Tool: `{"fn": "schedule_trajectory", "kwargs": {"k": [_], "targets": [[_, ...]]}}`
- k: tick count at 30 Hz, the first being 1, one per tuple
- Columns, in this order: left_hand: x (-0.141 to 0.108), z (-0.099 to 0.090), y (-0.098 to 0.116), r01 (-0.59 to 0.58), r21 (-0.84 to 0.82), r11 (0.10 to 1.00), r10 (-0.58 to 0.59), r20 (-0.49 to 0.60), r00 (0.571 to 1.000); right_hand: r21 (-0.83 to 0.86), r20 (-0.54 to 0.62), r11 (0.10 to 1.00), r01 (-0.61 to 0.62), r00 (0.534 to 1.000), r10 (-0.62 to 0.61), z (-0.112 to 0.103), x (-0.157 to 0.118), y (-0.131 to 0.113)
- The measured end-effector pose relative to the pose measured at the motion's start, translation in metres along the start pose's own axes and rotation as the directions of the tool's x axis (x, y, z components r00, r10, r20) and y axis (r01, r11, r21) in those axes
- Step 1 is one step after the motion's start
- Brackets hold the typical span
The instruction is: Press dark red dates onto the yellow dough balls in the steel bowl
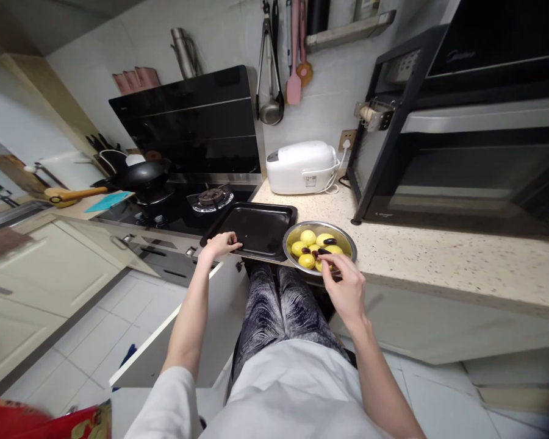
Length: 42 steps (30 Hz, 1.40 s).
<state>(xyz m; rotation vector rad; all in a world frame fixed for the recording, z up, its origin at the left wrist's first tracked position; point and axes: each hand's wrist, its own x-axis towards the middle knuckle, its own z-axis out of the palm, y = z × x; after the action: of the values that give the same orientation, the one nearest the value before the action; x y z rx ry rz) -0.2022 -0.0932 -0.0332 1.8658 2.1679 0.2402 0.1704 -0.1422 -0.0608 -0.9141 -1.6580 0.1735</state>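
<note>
A black baking tray (261,224) lies across the right edge of the stove and the counter. My left hand (224,244) is closed at its front left rim, fingertips on the edge. Right beside the tray stands a round steel bowl (351,249) holding several yellow, rounded fruits or vegetables (308,237); I cannot tell their kind. Small dark purple oval pieces (330,241) lie among them. Over the front right of the bowl, my right hand (345,283) pinches one dark purple oval piece, partly hidden by the fingers.
A white rice cooker (302,167) stands behind the bowl, with a large black oven (476,171) to the right. On the stove are a bare burner (211,196) and a black wok (141,174). Below the tray, an open cabinet door (196,329) juts out beside my legs.
</note>
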Motion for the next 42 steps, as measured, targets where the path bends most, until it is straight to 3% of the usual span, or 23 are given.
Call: {"fn": "schedule_trajectory", "kwargs": {"k": [6,12,19,22,27,32,37,42], "targets": [[0.007,0.001,-0.006,-0.102,-0.088,0.991,0.105,0.034,0.994,0.020,0.008,1.000,-0.008,1.000,0.008,0.001,0.000,-0.001],[0.012,0.002,-0.008,-0.270,-0.214,0.939,0.282,0.025,0.959,0.015,0.004,1.000,-0.005,1.000,0.005,0.001,-0.001,0.001],[0.012,0.006,-0.009,-0.381,-0.281,0.881,0.375,-0.074,0.924,0.007,0.009,1.000,-0.012,1.000,0.012,0.001,-0.001,0.001],[0.010,0.010,-0.002,-0.425,-0.297,0.855,0.384,-0.188,0.904,0.011,0.003,1.000,-0.014,1.000,0.014,0.000,-0.001,0.001],[-0.003,0.020,0.033,-0.535,-0.344,0.772,0.351,-0.471,0.809,0.014,0.011,1.000,-0.015,1.000,0.015,0.002,-0.001,0.000],[-0.027,0.037,0.087,-0.633,-0.402,0.661,0.379,-0.550,0.744,0.021,0.041,1.000,0.009,0.999,-0.010,0.009,0.002,-0.008],[-0.053,0.058,0.132,-0.637,-0.521,0.569,0.354,-0.543,0.761,0.011,0.140,0.999,0.040,0.989,-0.041,0.019,0.012,-0.013],[-0.068,0.074,0.156,-0.634,-0.575,0.517,0.348,-0.536,0.769,0.049,0.233,0.995,0.092,0.967,-0.100,0.028,0.014,-0.010]]}}
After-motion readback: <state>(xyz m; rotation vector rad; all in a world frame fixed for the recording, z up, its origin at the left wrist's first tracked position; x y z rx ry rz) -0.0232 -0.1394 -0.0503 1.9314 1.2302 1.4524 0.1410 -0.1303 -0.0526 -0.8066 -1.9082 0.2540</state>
